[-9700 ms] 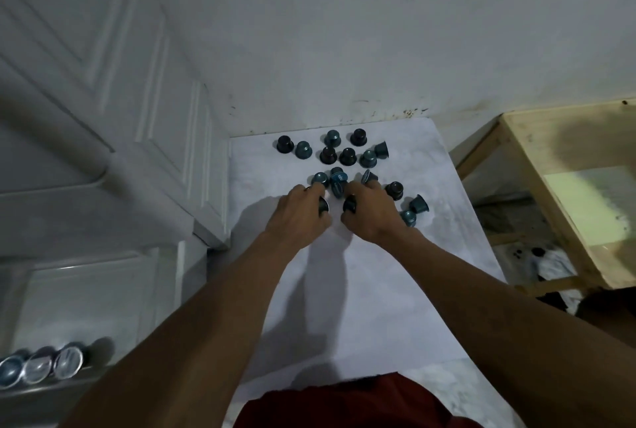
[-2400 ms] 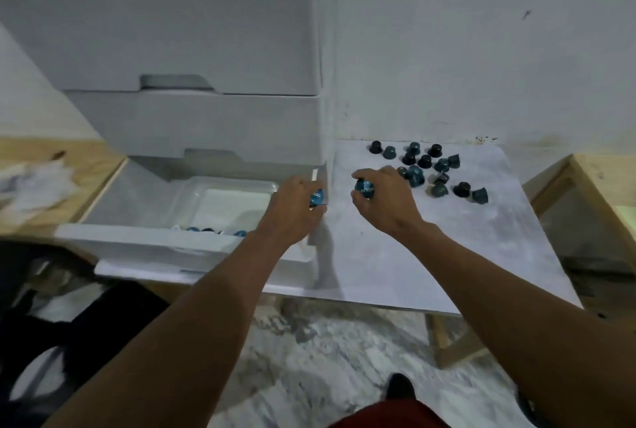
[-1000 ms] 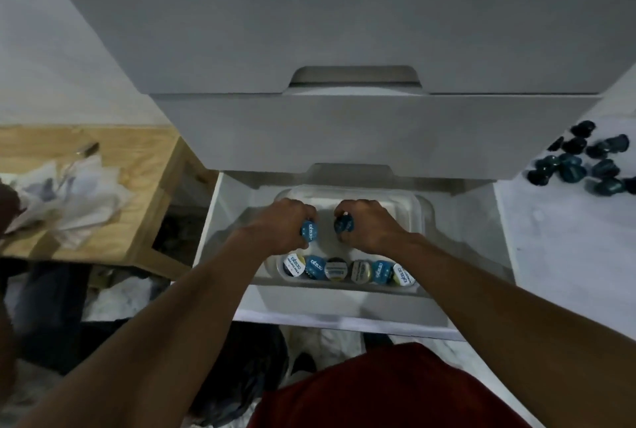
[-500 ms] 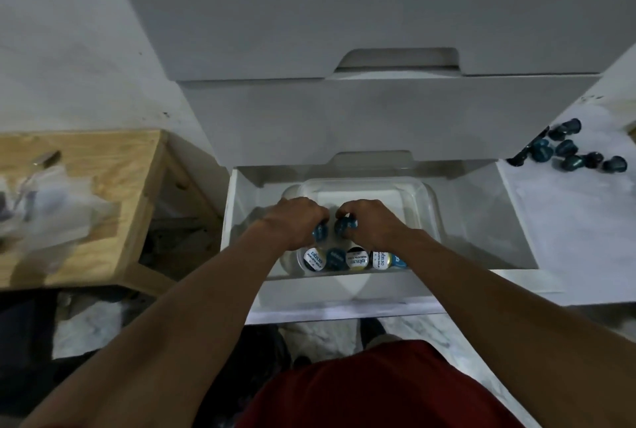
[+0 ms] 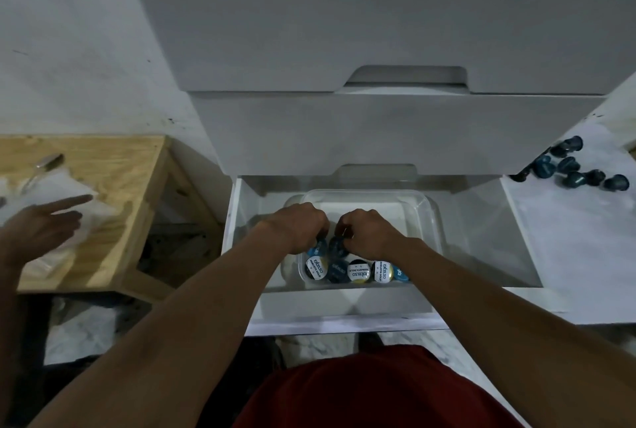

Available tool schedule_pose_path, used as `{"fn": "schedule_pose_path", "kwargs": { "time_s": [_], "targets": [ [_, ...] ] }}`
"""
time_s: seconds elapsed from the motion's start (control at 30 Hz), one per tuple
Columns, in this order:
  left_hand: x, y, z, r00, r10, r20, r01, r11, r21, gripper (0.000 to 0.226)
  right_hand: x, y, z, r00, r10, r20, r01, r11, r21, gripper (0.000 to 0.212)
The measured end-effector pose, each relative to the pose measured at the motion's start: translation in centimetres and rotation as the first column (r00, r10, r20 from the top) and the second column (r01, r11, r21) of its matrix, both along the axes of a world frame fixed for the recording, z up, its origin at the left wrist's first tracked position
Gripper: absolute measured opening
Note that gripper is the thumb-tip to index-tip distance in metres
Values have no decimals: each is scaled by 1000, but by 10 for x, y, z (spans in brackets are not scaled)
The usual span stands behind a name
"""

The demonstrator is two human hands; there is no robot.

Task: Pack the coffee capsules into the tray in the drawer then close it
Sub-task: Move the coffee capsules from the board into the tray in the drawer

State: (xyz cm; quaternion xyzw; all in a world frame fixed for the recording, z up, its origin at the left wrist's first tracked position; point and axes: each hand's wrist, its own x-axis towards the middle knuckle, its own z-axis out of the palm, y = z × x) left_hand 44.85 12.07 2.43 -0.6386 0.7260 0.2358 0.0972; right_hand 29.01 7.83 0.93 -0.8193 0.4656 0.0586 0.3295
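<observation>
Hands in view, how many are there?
3. The left hand and right hand hold capsules over the tray in the drawer; a third hand is over the wooden table, far left.

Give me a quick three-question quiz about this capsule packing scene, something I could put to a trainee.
1. True or false: the drawer is shut.
2. The loose capsules on the white tabletop lie on which side of the drawer? A: left. B: right. C: in front.
3. What do the left hand and the right hand hold over the tray?
Key: 1 false, it stands open. 2 B. 3 one capsule each, the left capsule and the right capsule, just behind the packed row.
</observation>
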Motion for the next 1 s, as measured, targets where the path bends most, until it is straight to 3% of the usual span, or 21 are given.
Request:
{"fn": "schedule_pose_path", "kwargs": {
  "time_s": [0.3,0.73,1.0],
  "targets": [
    [1,-2,2,999,-48,12,47,998,38,27,6,0,-3,999,28,-27,-27,999,30,29],
    [2,4,3,999,5,-48,-5,1000,0,42,6,5,1,1000,-6,-18,7,999,41,29],
    [-27,6,19,999,7,47,6,964,-266,33,-28,7,25,978,-207,-3,203,962,-184,28]
  ]
}}
